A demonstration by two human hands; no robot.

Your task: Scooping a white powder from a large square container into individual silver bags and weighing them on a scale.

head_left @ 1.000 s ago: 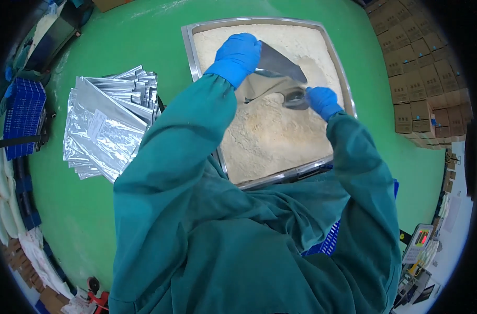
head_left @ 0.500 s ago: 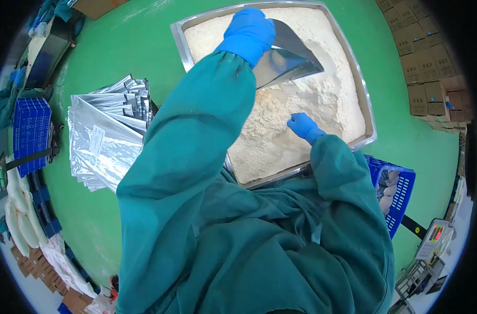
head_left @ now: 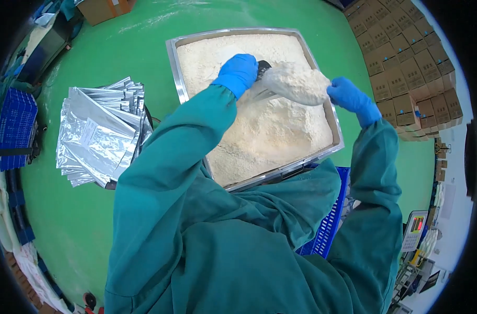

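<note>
Scoop (head_left: pixel 288 93) heaped with pale powder (head_left: pixel 301 78) lies above the tray (head_left: pixel 176 68), the left hand's (head_left: pixel 237 74) grip closed on its handle end; the right hand (head_left: pixel 352 99) reaches its tip over the tray's right rim, its hold impossible to tell. Green floor (head_left: pixel 160 36) separates the tray from foil bags (head_left: pixel 99 138) at its left and cartons (head_left: pixel 406 73) at its right. Sleeves (head_left: pixel 165 149) hide part of the tray's left rim and of a blue crate (head_left: pixel 330 225) by its near edge.

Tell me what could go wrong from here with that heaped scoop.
Loose powder may slide off the heaped scoop in the left hand. The right hand, close by its front end, might bump it. That end appears near the right rim of the tray, so a spill could reach the green floor.
</note>
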